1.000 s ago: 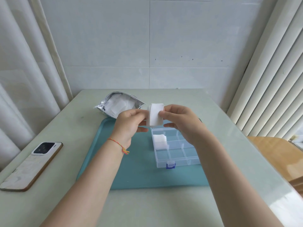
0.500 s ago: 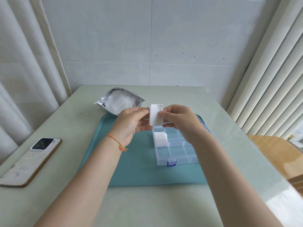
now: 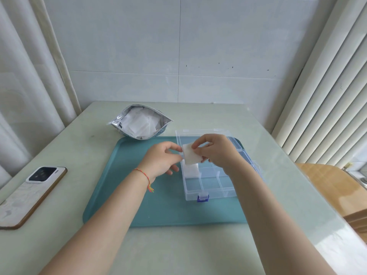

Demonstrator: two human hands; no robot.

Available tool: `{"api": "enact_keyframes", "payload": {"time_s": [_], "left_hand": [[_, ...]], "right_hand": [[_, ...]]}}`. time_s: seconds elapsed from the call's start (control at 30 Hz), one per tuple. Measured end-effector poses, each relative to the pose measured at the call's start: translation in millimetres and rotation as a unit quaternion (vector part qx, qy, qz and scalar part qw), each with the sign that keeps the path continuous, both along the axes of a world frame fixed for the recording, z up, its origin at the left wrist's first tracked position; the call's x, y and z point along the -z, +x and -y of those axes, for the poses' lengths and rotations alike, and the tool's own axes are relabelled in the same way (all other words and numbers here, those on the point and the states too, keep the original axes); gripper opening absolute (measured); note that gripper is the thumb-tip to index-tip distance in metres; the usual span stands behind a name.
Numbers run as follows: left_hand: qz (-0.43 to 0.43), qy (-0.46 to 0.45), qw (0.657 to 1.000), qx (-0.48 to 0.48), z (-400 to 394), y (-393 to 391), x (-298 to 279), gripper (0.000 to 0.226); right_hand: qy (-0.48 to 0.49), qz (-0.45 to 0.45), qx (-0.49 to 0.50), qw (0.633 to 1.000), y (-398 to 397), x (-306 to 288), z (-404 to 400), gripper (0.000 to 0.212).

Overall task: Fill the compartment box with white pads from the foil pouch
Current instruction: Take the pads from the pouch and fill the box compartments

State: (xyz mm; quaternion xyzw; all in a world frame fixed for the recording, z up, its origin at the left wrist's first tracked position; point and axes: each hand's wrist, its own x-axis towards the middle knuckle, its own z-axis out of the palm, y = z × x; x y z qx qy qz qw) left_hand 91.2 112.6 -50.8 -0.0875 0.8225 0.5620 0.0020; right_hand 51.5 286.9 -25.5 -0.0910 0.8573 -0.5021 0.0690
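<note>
A clear compartment box [image 3: 210, 186] with a blue latch sits open on the teal tray [image 3: 123, 187], its lid lying back. White pads [image 3: 192, 171] fill its far-left compartment. My right hand [image 3: 215, 150] pinches a stack of white pads [image 3: 189, 153], tilted, just above that compartment. My left hand [image 3: 161, 158] is beside the stack on its left, fingers loosely curled and fingertips close to the pad's edge. The open foil pouch [image 3: 139, 122] lies beyond the tray's far edge, with more white pads visible inside.
A phone [image 3: 29, 193] lies face down on the table at the left. Curtains hang at the left, blinds at the right. A wooden chair seat [image 3: 333, 187] shows past the table's right edge.
Both hands lowered the pad stack from upright in the air to tilted just over the box's far-left compartment. My left hand's grip on it has loosened.
</note>
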Motion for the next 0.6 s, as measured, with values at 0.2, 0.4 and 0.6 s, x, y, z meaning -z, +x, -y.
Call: {"api": "enact_keyframes", "payload": {"time_s": [0.2, 0.4, 0.6], "left_hand": [[0.001, -0.003, 1.000, 0.015, 0.1, -0.1, 7.0, 0.019], [-0.014, -0.142, 0.989, 0.028, -5.6, -2.1, 9.0, 0.019], [-0.028, -0.222, 0.973, 0.057, -12.3, 2.0, 7.2, 0.013]], "right_hand": [[0.100, 0.001, 0.002, 0.995, -4.9, 18.1, 9.4, 0.010], [0.201, -0.048, 0.002, 0.978, -6.0, 27.8, 16.1, 0.010], [0.253, -0.065, 0.008, 0.965, -5.5, 28.3, 17.3, 0.005]]}}
